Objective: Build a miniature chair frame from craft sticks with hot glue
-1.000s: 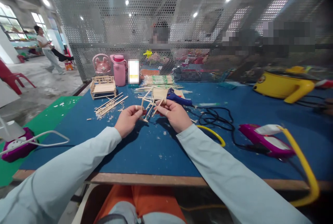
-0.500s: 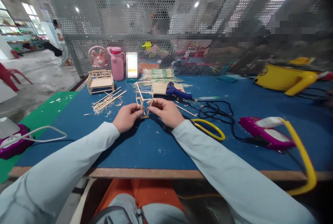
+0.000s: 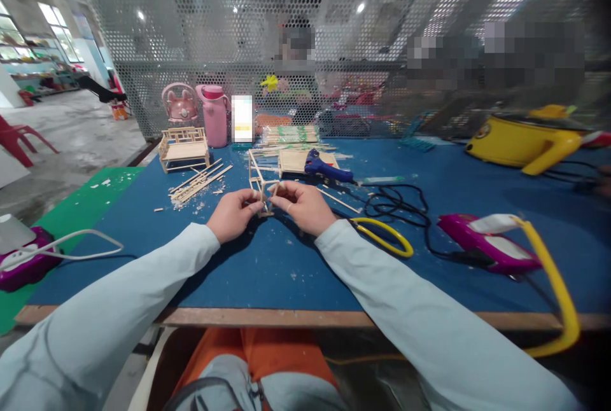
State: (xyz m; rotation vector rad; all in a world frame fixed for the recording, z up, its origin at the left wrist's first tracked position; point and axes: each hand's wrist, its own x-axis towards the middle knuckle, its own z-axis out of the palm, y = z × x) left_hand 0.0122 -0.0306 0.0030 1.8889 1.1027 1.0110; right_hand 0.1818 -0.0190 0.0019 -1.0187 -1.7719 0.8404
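Note:
A small open frame of thin wooden sticks (image 3: 256, 172) stands on the blue tabletop between my hands. My left hand (image 3: 233, 215) pinches its near left part between thumb and fingers. On the other side, my right hand (image 3: 308, 207) is closed in a pinch on a short stick at the frame's right side; the fingertips partly hide it. Just beyond lie a flat stick panel (image 3: 292, 161) and a blue glue gun (image 3: 327, 168), its nose against the panel. To the left sits a finished-looking miniature wooden bench (image 3: 185, 150), with a pile of loose sticks (image 3: 198, 185) before it.
Behind stand a pink thermos (image 3: 216, 117), a lit phone (image 3: 242, 119) and packs of sticks (image 3: 290, 135), before a perforated metal screen. Rightward are black cable (image 3: 398, 204), a yellow ring (image 3: 384, 237), a purple power strip (image 3: 491, 245) and a yellow pot (image 3: 520, 144). A person sits beyond the screen.
My right hand has shifted very slightly towards the left, with the stick frame nearly still. The person walking in the left background has gone out of sight.

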